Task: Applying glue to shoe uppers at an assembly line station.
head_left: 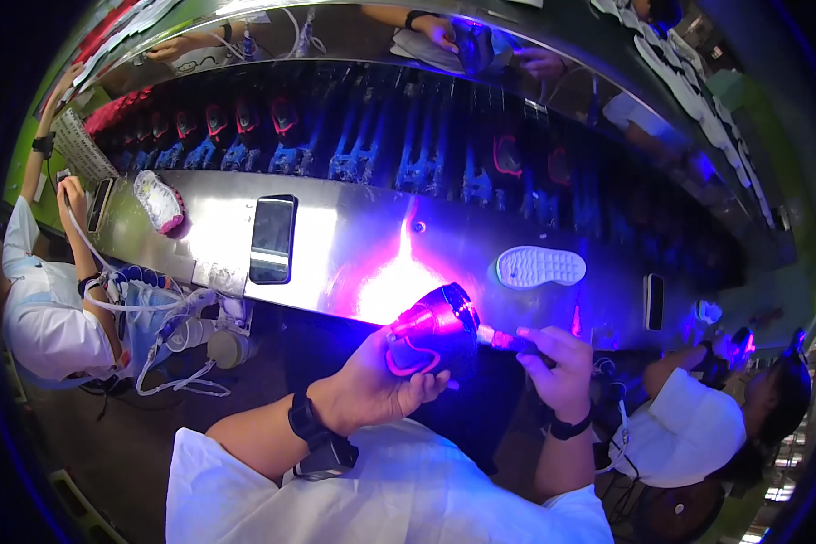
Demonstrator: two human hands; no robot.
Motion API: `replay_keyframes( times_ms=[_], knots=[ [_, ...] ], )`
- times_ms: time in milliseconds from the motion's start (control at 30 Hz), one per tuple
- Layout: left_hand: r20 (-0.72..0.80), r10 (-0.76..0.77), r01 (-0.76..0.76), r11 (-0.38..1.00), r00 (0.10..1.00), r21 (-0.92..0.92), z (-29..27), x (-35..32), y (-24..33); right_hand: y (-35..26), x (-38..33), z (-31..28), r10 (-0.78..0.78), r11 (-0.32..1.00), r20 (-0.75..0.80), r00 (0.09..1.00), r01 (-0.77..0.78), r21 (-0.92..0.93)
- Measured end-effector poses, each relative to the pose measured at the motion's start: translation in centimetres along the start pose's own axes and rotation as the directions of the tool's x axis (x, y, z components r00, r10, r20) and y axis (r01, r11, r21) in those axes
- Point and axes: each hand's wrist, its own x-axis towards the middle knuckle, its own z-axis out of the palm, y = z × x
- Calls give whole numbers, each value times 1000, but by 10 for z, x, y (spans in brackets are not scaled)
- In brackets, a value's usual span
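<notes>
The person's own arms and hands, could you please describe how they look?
The left hand and right hand are ungloved, and the white sleeves are short. The left wristband is black, with a boxy dark device beside it; the right wristband is dark too.

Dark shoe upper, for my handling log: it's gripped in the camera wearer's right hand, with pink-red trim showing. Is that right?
Wrong hand: the head view shows the left hand gripping the dark shoe upper, not the right hand. The pink-red trim does show.
</notes>
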Motion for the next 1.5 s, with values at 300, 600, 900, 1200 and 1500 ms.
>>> replay_keyframes(
  times_ms=[300,600,900,1200,1500],
  knots=[
    [93,135,-155,956,986,251,1,-17,-19,-11,-37,20,88,993,-25,996,-85,80],
    [81,206,-220,940,975,261,7,-16,-20,-52,12,-14,56,994,4,998,-56,98],
    [311,402,-376,92,861,922,76,13,-8,-16,26,-15,259,951,-158,953,-224,211],
    [470,551,-130,-544,690,829,141,28,34,14,-19,-14,197,959,34,980,-200,199],
    [632,740,860,-458,230,224,256,35,234,100,-12,-13,635,551,-55,770,-402,731]
  ],
)
